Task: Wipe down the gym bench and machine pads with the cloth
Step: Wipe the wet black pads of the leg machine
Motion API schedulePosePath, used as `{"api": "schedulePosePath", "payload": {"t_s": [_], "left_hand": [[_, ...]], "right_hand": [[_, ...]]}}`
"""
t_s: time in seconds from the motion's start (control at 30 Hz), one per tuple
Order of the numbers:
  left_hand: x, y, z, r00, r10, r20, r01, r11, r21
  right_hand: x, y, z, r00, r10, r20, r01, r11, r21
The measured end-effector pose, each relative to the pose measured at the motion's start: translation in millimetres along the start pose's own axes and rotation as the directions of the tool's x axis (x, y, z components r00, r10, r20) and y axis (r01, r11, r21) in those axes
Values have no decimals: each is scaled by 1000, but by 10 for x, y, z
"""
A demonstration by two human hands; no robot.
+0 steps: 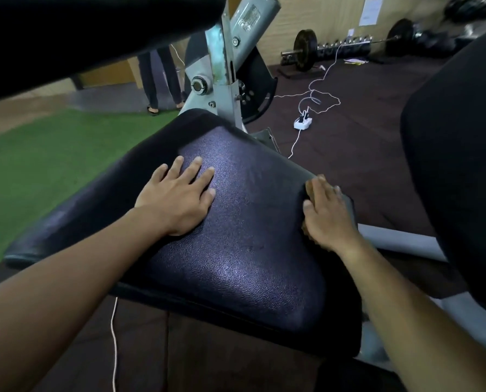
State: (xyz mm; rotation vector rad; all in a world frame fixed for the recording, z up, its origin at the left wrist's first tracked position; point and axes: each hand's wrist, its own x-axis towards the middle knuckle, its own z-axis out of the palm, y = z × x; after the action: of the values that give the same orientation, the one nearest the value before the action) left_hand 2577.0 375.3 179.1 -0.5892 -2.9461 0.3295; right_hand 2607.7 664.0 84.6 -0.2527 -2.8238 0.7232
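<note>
A black textured seat pad (236, 236) fills the middle of the view. My left hand (176, 196) lies flat on its upper left part, fingers spread, holding nothing. My right hand (328, 215) presses on the pad's right edge, covering a tan cloth (311, 185) of which only slivers show above and below the palm. Another black pad (459, 179) stands at the right, and a third dark pad (80, 29) hangs across the top left.
The grey machine frame (222, 69) rises behind the seat. A white power strip (303, 123) with cables lies on the dark floor. A barbell (349, 43) and dumbbells sit along the back wall. A person's legs (158, 77) stand by the green turf (43, 165).
</note>
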Motion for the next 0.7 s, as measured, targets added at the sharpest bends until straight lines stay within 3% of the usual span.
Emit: {"api": "schedulePosePath", "payload": {"t_s": [0.1, 0.2, 0.3, 0.47, 0.57, 0.7], "left_hand": [[11, -9, 2, 1000, -4, 5, 4, 1000, 6], [16, 0, -1, 1000, 1, 11, -1, 1000, 8], [0, 10, -11, 1000, 7, 2, -7, 1000, 6], [-39, -19, -36, 1000, 8, 23, -8, 1000, -3], [-32, -39, -17, 1000, 8, 17, -8, 1000, -4], [-25, -34, 7, 1000, 12, 13, -12, 1000, 0]], "right_hand": [[317, -364, 15, 999, 32, -37, -28, 994, 108], [262, -876, 37, 988, -148, -39, 153, 973, 173], [-124, -1253, 118, 929, -367, -54, 371, 918, 140], [-957, -1086, 81, 885, -465, -23, 465, 881, 86], [-1359, -608, 38, 895, -441, -69, 444, 895, 36], [-1284, -5, 11, 975, -185, -126, 188, 982, 16]]}}
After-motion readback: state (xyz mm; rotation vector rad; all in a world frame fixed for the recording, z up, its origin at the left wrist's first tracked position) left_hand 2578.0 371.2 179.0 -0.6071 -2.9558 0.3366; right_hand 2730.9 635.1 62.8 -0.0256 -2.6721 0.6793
